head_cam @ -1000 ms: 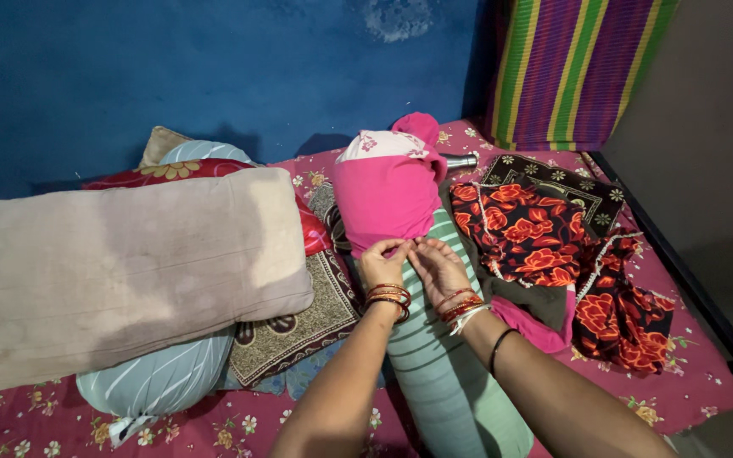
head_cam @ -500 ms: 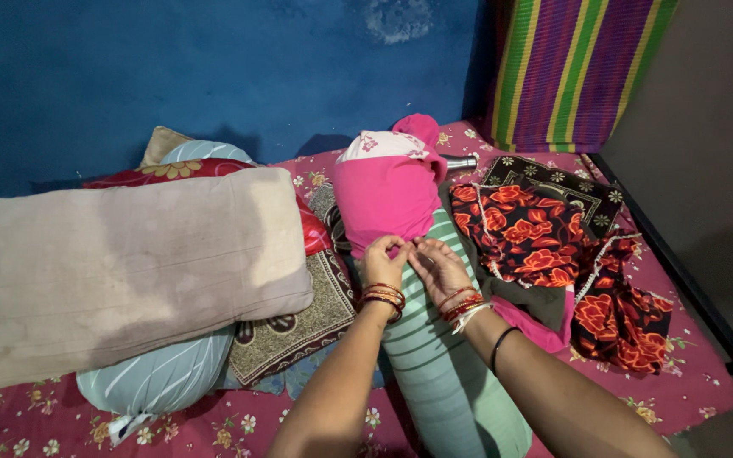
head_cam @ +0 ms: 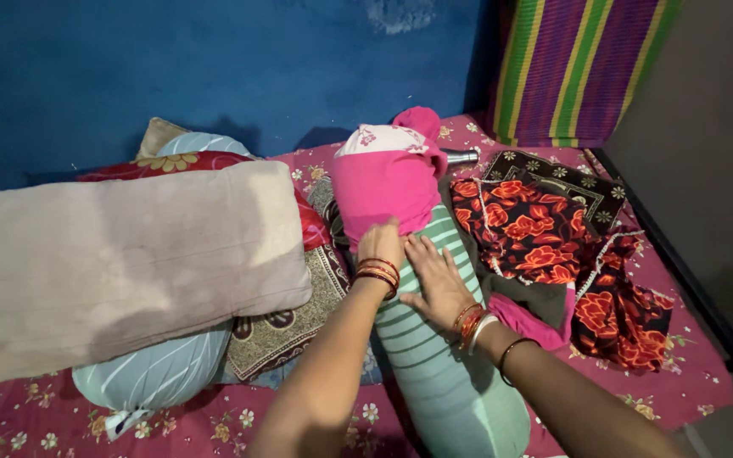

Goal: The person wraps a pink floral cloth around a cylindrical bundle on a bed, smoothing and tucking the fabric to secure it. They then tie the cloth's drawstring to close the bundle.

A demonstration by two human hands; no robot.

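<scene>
A long green striped bolster (head_cam: 434,356) lies on the bed, its far end covered by a pink cloth cover (head_cam: 383,182). My left hand (head_cam: 382,246) rests on the lower edge of the pink cover, fingers curled against the fabric. Beside it, my right hand (head_cam: 434,276) lies flat with fingers spread on the striped bolster just below that edge. Both wrists wear bangles.
A large beige pillow (head_cam: 120,263) lies at the left on a pale blue bolster (head_cam: 154,373) and a patterned cushion (head_cam: 286,326). Black and red floral cloth (head_cam: 545,237) spreads to the right. A striped mat (head_cam: 579,68) leans on the blue wall. The floral bedsheet (head_cam: 689,382) ends at the right.
Both hands were pinched together at the cover's edge; now they have parted, the left hand staying at the pink edge and the right hand flattening on the bolster.
</scene>
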